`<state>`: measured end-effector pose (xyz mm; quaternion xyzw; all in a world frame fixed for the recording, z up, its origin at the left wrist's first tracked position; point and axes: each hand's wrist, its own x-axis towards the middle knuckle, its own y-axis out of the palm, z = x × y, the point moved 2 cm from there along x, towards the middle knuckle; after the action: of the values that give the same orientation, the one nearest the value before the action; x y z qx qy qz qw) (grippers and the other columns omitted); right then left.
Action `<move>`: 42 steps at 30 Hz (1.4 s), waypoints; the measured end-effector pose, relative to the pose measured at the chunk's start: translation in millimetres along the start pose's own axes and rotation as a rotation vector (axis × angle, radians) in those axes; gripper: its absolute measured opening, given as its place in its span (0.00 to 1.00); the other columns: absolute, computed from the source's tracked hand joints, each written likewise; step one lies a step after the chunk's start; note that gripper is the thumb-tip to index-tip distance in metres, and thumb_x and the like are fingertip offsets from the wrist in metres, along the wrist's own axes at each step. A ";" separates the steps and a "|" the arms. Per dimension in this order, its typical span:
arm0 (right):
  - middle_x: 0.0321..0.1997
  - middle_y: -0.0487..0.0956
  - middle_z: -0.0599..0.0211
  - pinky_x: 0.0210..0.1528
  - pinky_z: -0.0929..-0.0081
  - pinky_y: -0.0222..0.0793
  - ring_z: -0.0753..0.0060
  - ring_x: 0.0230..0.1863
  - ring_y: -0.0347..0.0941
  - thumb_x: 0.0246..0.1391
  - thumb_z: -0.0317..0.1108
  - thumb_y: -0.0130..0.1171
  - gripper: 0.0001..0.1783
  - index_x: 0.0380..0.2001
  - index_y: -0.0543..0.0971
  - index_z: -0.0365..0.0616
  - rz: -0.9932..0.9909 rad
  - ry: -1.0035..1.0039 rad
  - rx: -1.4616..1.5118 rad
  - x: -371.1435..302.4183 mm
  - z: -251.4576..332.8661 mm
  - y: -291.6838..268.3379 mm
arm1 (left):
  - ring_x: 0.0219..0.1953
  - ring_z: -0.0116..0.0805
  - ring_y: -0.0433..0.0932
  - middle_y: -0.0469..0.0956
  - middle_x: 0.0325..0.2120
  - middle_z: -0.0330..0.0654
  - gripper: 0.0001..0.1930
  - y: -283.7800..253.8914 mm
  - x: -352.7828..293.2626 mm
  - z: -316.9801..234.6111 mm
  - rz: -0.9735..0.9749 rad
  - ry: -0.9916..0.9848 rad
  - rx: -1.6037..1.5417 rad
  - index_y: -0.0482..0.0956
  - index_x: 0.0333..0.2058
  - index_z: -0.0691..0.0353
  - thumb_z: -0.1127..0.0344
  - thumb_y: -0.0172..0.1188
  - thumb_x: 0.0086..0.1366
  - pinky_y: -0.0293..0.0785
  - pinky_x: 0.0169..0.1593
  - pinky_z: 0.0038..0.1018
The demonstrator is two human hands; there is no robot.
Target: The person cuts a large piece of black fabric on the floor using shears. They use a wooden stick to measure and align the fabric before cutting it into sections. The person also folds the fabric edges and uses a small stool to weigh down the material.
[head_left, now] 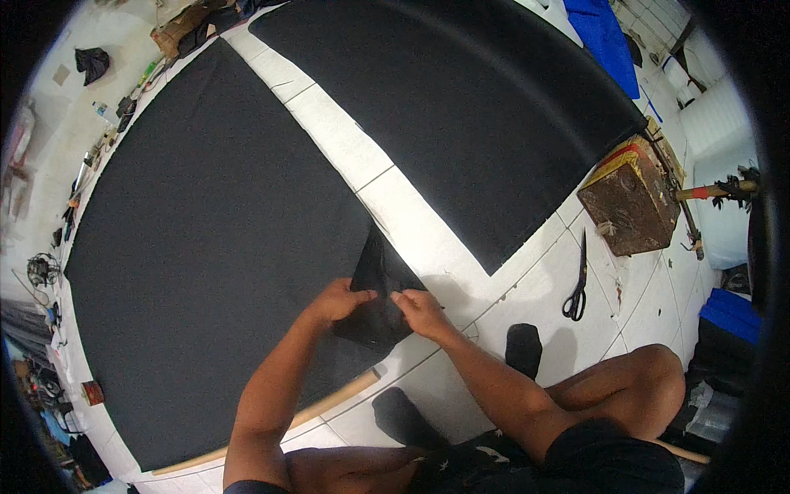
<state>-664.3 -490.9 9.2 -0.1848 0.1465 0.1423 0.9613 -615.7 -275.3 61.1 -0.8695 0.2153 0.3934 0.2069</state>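
Observation:
A large sheet of black fabric (214, 222) lies spread on the white tiled floor in front of me. Its near right corner is lifted and folded, bunched between my two hands. My left hand (337, 302) pinches the fabric, thumb pointing to the right. Close beside it, my right hand (423, 314) grips the same raised part, with thumb and fingers pressed together. The fingertips under the cloth are partly hidden.
A second black sheet (461, 123) lies beyond a strip of white tiles (374, 177). Black-handled scissors (578, 292) and a worn brown box (629, 206) are on the right. A wooden stick (341, 395) runs along the near edge. Blue material (605, 45) lies far right.

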 end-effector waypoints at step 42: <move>0.23 0.81 0.61 0.31 0.69 0.71 0.70 0.27 0.78 0.55 0.47 0.68 0.20 0.26 0.80 0.38 -0.073 -0.083 -0.108 -1.6 29.2 13.1 | 0.31 0.31 0.81 0.83 0.32 0.43 0.17 0.3 6.3 10.1 0.001 0.012 -0.029 0.81 0.39 0.67 0.57 0.68 0.63 0.76 0.37 0.28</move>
<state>-663.4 -468.0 31.6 -0.2358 0.0918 0.1223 0.9597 -618.1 -271.6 50.1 -0.8747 0.2111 0.3915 0.1927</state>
